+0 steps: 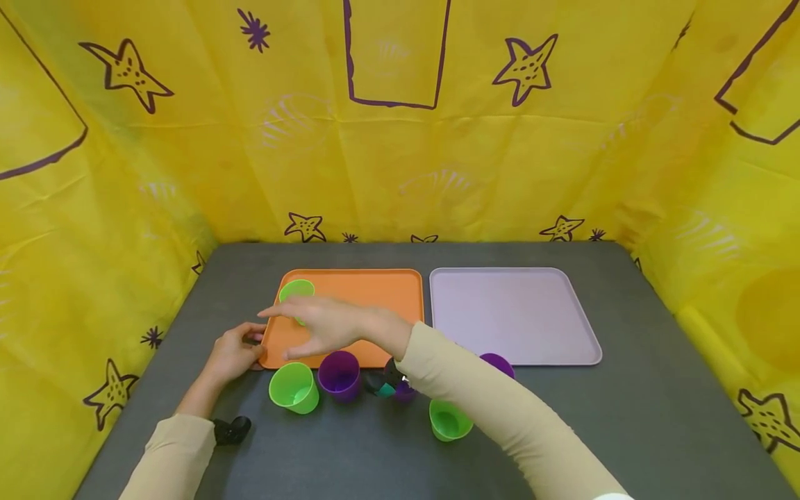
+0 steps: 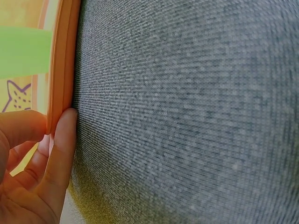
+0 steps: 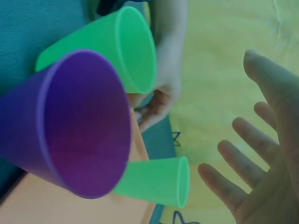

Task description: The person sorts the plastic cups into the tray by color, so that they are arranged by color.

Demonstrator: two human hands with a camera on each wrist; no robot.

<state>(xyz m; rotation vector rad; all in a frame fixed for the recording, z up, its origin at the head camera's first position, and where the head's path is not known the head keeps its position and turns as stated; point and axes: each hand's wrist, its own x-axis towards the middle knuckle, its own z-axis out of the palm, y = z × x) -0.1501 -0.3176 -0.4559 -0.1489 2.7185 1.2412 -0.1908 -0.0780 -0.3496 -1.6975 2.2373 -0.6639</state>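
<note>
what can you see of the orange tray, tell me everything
The orange tray is rectangular, with rounded corners and a low rim; it looks like plastic. It lies on the dark table, beside the lilac tray with a narrow gap between. A green cup stands upright on it towards the far left corner. The left hand pinches its rim close to the near left corner; the right hand hangs over it, hiding part. Whether the pinched corner is raised I can't tell.
</note>
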